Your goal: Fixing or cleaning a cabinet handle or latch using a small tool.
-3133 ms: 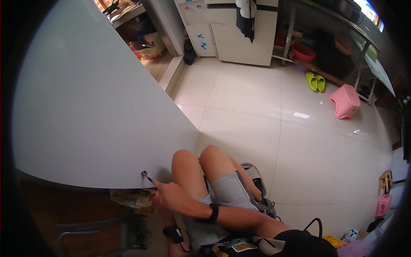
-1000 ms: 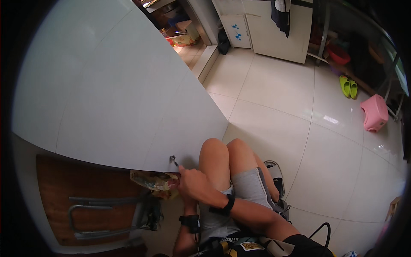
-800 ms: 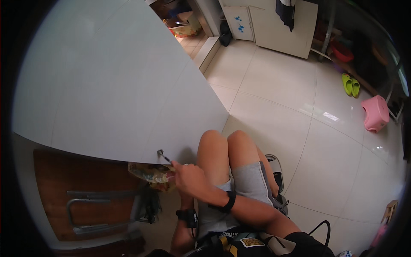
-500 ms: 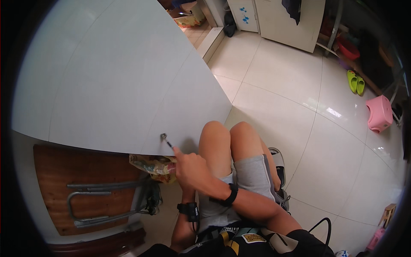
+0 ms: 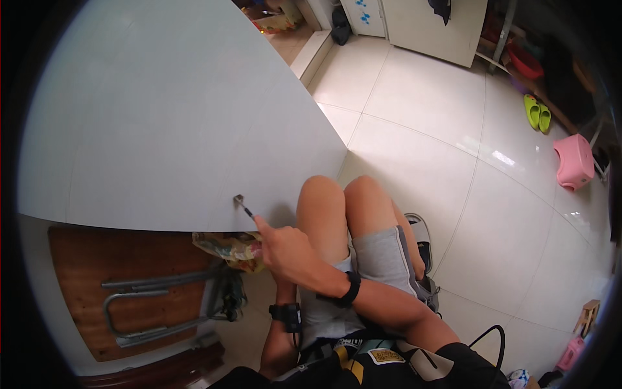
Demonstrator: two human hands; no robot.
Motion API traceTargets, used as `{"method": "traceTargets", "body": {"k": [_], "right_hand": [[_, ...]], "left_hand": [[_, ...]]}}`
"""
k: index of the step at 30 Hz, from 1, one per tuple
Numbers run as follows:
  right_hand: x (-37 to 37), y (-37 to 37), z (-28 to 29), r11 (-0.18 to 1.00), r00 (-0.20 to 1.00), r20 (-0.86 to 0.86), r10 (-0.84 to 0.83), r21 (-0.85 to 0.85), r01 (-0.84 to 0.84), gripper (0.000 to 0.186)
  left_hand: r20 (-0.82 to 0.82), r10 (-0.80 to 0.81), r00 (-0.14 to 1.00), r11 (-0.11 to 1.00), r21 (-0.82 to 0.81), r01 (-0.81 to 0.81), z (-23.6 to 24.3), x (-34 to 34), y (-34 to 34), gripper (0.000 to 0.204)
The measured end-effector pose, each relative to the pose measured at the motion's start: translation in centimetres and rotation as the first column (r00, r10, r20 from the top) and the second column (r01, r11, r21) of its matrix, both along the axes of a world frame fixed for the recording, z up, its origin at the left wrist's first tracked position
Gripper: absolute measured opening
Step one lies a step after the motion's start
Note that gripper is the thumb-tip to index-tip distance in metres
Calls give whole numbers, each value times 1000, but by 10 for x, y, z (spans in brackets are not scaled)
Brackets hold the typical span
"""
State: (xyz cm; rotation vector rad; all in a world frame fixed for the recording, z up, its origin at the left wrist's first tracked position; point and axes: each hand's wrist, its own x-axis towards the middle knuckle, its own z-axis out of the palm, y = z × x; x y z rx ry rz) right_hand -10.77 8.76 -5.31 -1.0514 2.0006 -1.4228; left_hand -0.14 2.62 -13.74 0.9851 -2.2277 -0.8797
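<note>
Probably light and stiff, the slim dark-shafted metal tool with a small rounded head [image 5: 245, 209] is gripped at its rear end, the sensible hold, by the right hand [image 5: 287, 249] over the smooth pale-grey panel [image 5: 162, 142], while the grip of the mostly hidden left hand [image 5: 283, 284] cannot be told.

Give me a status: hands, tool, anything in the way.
Right hand: gripping thin tool, head over pale panel, contact unclear. Left hand: mostly hidden, grip unclear. Knees right of tool; nothing visibly blocking its head.

Glossy cream floor tiles [image 5: 421, 136] (catching bright glare [image 5: 503, 157]), pink stool [image 5: 575, 162], pale cabinet [image 5: 434, 32]
</note>
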Motion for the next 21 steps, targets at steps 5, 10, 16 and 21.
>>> {"method": "traceTargets", "body": {"k": [5,10,16,21], "right_hand": [[-5,-6,-8,996,997,-18,-75,37,75,53],[-2,1,16,998,997,-75,-26,-54,22,47],[-6,-4,3,999,998,-46,-49,-2,49,47],[-10,-10,-6,996,996,21,-91,22,90,49]], "left_hand": [[-5,3,1000,1000,20,-2,1,-1,-6,24],[-13,20,1000,999,40,-19,-1,4,-1,23],[0,28,1000,999,34,-28,-3,9,-5,22],[-33,-9,999,1000,-30,8,-29,23,-10,21]]}}
